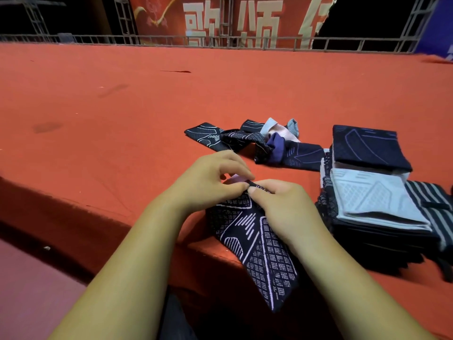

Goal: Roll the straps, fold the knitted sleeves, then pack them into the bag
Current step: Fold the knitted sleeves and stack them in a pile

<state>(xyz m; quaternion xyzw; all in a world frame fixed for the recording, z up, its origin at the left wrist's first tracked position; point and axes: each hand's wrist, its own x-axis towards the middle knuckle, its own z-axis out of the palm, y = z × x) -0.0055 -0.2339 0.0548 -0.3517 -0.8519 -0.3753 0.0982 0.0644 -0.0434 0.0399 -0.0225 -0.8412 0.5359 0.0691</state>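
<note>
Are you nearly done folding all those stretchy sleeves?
Partly. Done: a stack of folded dark and grey knitted sleeves on the right. In hand: the left hand and right hand pinch the top edge of a navy patterned sleeve. Left: a loose heap of unfolded sleeves behind; no bag shows.

On the platform edge (110, 209), one sleeve (259, 244); loose sleeves (245, 141) behind it, folded stack (372, 200) to its right.

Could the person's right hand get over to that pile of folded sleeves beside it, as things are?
Probably yes. The folded pile lies just to the right of the right hand, with nothing between. But its fingers now pinch the patterned sleeve, so it must let go first.
</note>
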